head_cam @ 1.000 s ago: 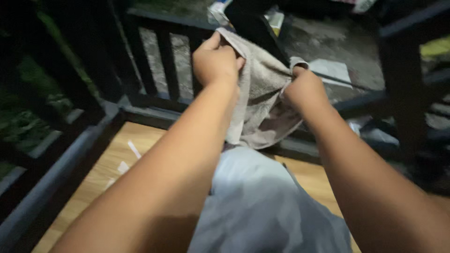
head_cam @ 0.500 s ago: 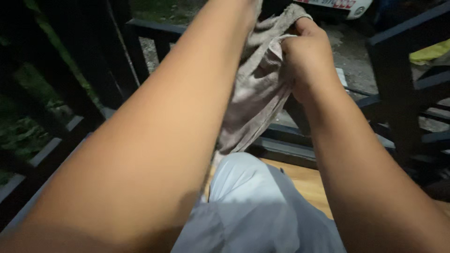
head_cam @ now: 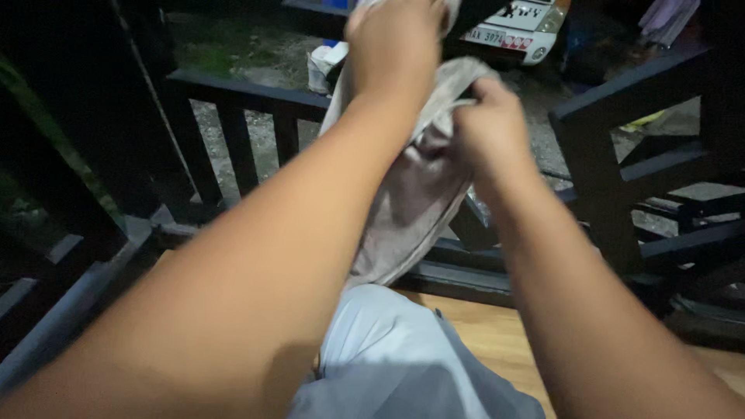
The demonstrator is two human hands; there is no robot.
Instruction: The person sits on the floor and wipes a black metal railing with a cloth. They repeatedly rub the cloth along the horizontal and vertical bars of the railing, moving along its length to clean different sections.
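Both arms bare from wrist up to the frame edge, no sleeves, no watch, no bands or rings visible. Left hand [head_cam: 403, 39] and right hand [head_cam: 493, 128]: bare, no gloves. Fingertips partly hidden, so nails can't be told.

Lower body: light grey-blue garment [head_cam: 396, 365], prob. shorts or trousers, can't tell which. Soft fabric w/ a few creases; a seam or pocket edge runs down its right side. It sits below & between the two forearms, just under the left forearm's shadow, which darkens its lower part.

No footwear or upper-body clothing in view.
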